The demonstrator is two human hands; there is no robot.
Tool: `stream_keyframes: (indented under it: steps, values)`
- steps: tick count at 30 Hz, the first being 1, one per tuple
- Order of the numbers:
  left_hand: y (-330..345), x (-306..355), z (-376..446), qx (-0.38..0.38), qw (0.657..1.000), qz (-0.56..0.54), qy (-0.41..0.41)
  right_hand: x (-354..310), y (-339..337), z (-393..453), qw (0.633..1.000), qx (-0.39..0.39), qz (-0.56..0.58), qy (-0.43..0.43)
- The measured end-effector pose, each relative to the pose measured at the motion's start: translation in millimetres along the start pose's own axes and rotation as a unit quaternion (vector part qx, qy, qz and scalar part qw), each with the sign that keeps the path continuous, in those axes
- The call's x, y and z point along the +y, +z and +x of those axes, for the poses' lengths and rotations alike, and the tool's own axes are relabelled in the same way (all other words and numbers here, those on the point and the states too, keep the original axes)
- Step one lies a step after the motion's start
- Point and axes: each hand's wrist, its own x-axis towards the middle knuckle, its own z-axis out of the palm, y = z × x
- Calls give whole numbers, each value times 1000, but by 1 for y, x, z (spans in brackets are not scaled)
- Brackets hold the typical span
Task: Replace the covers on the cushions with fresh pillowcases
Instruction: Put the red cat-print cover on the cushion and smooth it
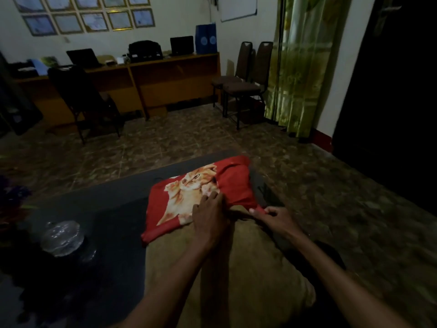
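Note:
A tan cushion (pixel 236 268) lies on a dark table (pixel 113 233), its far end inside a red pillowcase (pixel 236 183) printed with an orange cat. My left hand (pixel 209 216) rests on the pillowcase's open edge over the cushion, fingers spread on the cloth. My right hand (pixel 276 216) pinches the red hem at the cushion's right corner.
A clear glass dish (pixel 62 235) stands on the table at the left. Beyond lies a tiled floor (pixel 165 143), a long wooden desk (pixel 151 84) with laptops, a dark chair (pixel 80 98), two chairs (pixel 246 79) by a green curtain (pixel 302 62).

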Motion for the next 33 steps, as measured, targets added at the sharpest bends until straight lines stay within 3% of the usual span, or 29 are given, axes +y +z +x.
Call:
stream_keyframes:
  steps: [4,8,13,17,21,26,33]
  values:
    - [6,7,8,-16,999,35,0,19,-8,-6,998,-32,-52,26]
    - [7,11,6,-16,999,29,27,20,-4,11,994,26,-106,10]
    - [-6,12,4,-77,995,-29,50,6,7,24,969,92,-181,-144]
    - [-15,11,5,-25,997,-63,39,6,15,35,937,62,-232,-252]
    - [-11,5,12,29,998,-62,-1,7,-3,18,932,57,-249,-256]
    - [3,7,11,19,996,-73,40,11,-16,-7,938,-52,-258,-226]
    - [-11,-15,-10,-56,988,-128,60,-6,7,16,976,43,-146,-159]
